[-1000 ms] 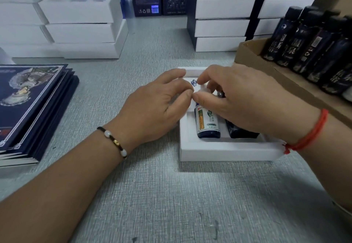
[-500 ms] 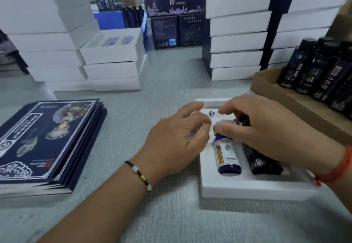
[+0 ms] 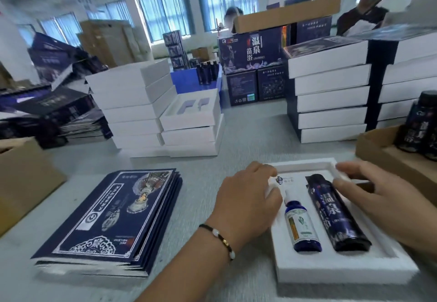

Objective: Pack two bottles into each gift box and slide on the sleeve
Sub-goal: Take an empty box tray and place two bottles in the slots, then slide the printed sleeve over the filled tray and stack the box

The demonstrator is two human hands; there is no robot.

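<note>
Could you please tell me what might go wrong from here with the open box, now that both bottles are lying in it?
1. The tall dark blue printed bottle lies at a slant in the white foam-lined gift box; if not fully seated, it may snag the sleeve.
2. The flat dark blue printed sleeves are stacked loosely, so the left hand could drag off several.
3. The right hand rests by the box's right rim and could nudge it.

A grey textured desk (image 3: 212, 136) carries an open white gift box (image 3: 343, 271) at its near right, a stack of dark blue sleeves (image 3: 111, 216) at near left, brown cartons (image 3: 23, 174) at both side edges, and stacks of white boxes (image 3: 132, 110) toward the far edge.
</note>
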